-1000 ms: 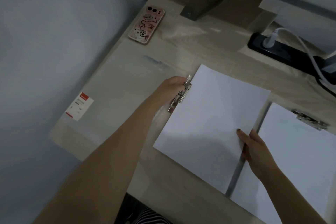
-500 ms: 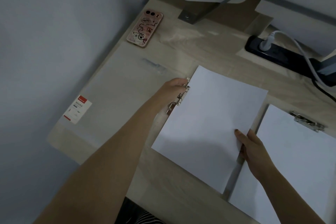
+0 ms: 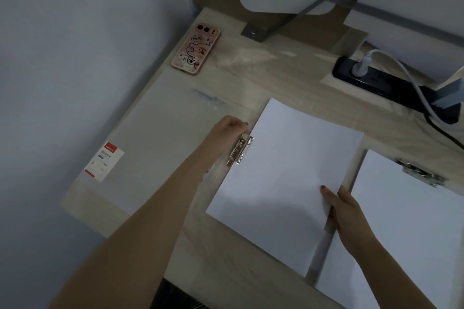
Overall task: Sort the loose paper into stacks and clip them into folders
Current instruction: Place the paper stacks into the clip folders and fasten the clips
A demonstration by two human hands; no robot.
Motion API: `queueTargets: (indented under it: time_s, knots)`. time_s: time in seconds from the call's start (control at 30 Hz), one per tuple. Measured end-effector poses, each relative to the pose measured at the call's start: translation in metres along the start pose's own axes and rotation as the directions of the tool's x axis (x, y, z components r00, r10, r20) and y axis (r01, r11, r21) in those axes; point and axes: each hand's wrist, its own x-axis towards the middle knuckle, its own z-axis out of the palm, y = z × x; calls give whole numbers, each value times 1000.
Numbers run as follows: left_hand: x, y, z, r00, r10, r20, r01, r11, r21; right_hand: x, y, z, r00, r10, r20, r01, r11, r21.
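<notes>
A stack of white paper [image 3: 283,178] lies on a clear folder in the middle of the desk, its left edge under a metal clip [image 3: 241,148]. My left hand [image 3: 227,130] grips the outer end of that clip with curled fingers. My right hand [image 3: 344,206] pinches the paper's right edge, thumb on top. To the right lies a second folder of white paper [image 3: 406,228] held by its own metal clip [image 3: 421,173].
Another clear folder [image 3: 160,138] with a small red and white label [image 3: 104,164] lies at the left. A pink phone [image 3: 196,48] rests at the back left. A black power strip [image 3: 391,85] with a white plug and cable sits at the back right.
The clip under my left hand has come down onto the paper's left edge. My right hand keeps its hold on the right edge. The camera has shifted slightly.
</notes>
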Motion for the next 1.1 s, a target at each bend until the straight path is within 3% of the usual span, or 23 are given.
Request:
queueTargets:
  time_s: [0.17, 0.37, 0.5, 0.6, 0.9, 1.1]
  knots:
    - [-7, -22, -6, 999, 48, -21, -45, 989, 138, 0, 1, -1, 1000, 1, -12, -2, 1000, -26]
    - [-15, -24, -5, 990, 9, -143, 20, 980, 197, -1, 0, 1, 1000, 3, -12, -3, 1000, -31]
    - [-25, -26, -1, 984, -83, -159, 150, 871, 467, 0, 1, 0, 1000, 7, -22, -7, 1000, -30]
    - [-26, -25, 0, 981, -147, -126, 193, 806, 560, 1, 1, 1, 1000, 4, -27, -5, 999, -35]
    - [-18, -18, -1, 958, -270, -100, 274, 747, 606, 3, 5, 0, 999, 4, -43, -6, 999, -36]
    - [-10, -17, -11, 909, -415, 35, 358, 821, 445, 3, 5, -2, 999, 15, -48, -16, 999, -39]
